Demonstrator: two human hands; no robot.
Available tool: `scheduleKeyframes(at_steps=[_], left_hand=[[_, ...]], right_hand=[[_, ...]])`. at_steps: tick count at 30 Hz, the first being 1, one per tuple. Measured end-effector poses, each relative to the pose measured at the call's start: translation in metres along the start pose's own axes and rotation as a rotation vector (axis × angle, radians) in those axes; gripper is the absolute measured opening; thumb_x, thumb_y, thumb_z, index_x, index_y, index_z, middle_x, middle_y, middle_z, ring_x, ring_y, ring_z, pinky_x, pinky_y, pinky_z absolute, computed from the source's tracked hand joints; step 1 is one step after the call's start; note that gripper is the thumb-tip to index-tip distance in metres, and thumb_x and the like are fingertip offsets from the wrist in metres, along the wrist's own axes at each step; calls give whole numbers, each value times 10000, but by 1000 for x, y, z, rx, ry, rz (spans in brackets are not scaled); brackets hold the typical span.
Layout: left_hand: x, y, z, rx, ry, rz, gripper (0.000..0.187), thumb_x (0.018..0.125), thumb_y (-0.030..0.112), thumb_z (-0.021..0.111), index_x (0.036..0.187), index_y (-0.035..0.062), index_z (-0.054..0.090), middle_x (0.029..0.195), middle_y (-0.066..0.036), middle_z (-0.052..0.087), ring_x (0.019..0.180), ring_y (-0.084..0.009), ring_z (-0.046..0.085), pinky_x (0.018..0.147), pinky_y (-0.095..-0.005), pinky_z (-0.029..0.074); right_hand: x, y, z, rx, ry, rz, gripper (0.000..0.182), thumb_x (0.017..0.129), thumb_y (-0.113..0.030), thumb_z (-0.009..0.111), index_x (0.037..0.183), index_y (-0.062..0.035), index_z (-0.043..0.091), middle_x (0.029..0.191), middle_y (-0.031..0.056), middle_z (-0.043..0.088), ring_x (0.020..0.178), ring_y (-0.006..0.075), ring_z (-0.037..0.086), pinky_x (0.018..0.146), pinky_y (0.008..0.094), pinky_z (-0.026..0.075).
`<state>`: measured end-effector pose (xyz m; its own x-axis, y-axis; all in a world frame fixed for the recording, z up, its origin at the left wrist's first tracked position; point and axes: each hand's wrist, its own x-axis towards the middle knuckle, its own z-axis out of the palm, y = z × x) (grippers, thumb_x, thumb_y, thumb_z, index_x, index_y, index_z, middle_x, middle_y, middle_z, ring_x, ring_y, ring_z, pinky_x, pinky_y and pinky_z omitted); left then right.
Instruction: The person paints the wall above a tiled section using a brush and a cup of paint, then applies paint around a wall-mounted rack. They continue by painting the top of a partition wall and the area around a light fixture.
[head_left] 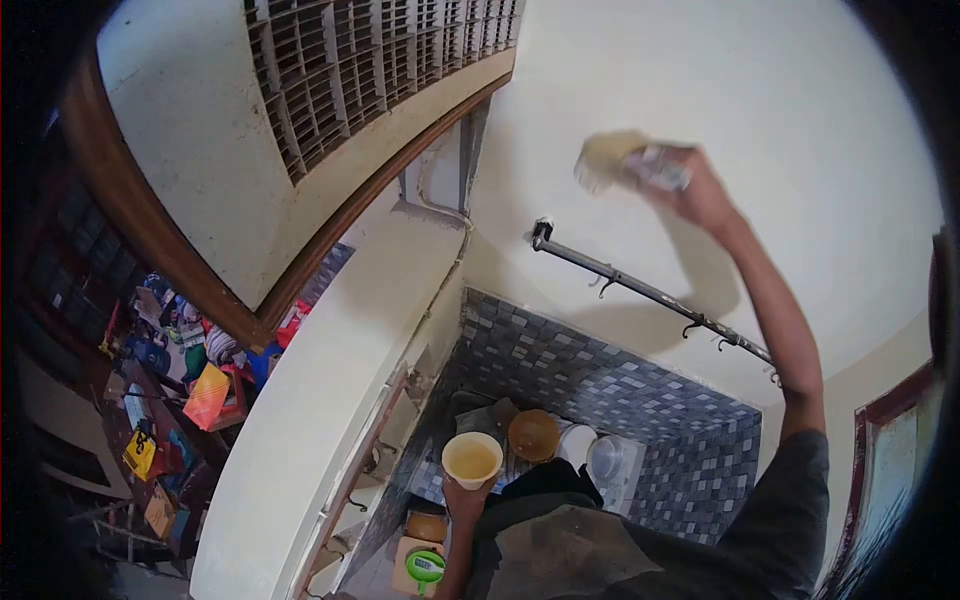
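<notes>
My left hand [466,500] is wrapped round a cream bowl [472,460] low in front of my body, with pale yellowish liquid in it. My raised right hand [692,188] is closed on a wide brush [610,158], whose pale bristle end points left. Motion blurs both the hand and the brush. The bristles overlap the off-white wall [820,120] high up, above a dark metal rail [640,290] with hooks.
Below stand a brown bowl [533,436] and a clear tub [606,459], beside grey mosaic tiles [600,370]. A green-topped item [425,567] sits near my left forearm. A curved white ledge [310,430] runs along the left, under a slatted vent [370,70]. Clutter fills the far left room.
</notes>
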<state>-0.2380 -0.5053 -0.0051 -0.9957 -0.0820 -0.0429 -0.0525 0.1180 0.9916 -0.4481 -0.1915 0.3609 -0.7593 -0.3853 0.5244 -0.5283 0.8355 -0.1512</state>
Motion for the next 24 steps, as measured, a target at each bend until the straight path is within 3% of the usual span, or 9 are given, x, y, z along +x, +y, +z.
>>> scheduleKeyframes(at_steps=[3,6,7,9,12,14,16,22,24], left_hand=[[2,-3,1,-16,-1,-13,673,614,149,843,1140,6,448,1054,-147,596,976,-262,590,839,-366,464],[4,-11,3,-33,19,-2,671,608,155,848,1131,4,456,1047,-145,600,965,-267,595,838,-366,464],[4,-14,4,-63,28,5,668,607,158,849,1128,4,461,1042,-143,603,961,-266,596,838,-366,464],[5,-13,4,-91,38,7,660,606,163,850,1121,4,469,1033,-142,607,957,-265,598,837,-367,464],[4,-8,4,-101,34,-15,648,606,167,850,1112,6,478,1030,-142,610,957,-261,599,836,-368,465],[5,-10,6,-129,36,-37,644,606,167,849,1109,6,480,1034,-144,609,963,-257,598,836,-367,465],[5,-7,5,-73,45,-31,642,605,166,849,1106,5,481,1037,-145,608,962,-256,599,837,-366,463],[0,-29,7,-91,56,-25,598,639,183,834,1103,13,496,1022,-115,618,942,-244,605,807,-374,477],[0,-31,3,-88,75,-25,584,638,187,835,1090,13,508,1012,-115,623,936,-245,608,809,-375,476]], right_hand=[[14,-34,-32,-239,90,-27,207,820,-135,633,995,-24,640,932,141,663,782,293,650,713,324,520],[-2,4,-3,-222,105,-193,209,848,-125,581,1035,-50,634,939,151,658,787,302,649,706,330,527],[-15,23,21,25,165,-58,226,853,-158,567,1052,-71,628,923,147,657,776,312,649,685,354,541],[-26,7,49,-156,-103,119,392,885,-175,564,1224,4,483,1003,131,632,868,230,645,783,315,512],[-32,14,108,-724,-126,-592,388,785,-97,595,1130,69,530,1034,202,590,710,239,654,551,329,558],[-40,15,155,-741,-122,-591,323,765,-106,601,1060,24,575,1125,255,523,671,225,625,426,339,514],[-39,18,195,-574,-273,-389,302,767,-115,603,1049,-9,591,1094,226,549,688,222,623,460,339,515],[16,-4,223,-70,-286,-238,355,829,-315,586,910,30,595,970,210,578,822,358,601,738,413,505],[29,-6,207,20,-352,5,372,813,-336,609,924,19,603,976,204,592,920,369,572,838,418,462]])
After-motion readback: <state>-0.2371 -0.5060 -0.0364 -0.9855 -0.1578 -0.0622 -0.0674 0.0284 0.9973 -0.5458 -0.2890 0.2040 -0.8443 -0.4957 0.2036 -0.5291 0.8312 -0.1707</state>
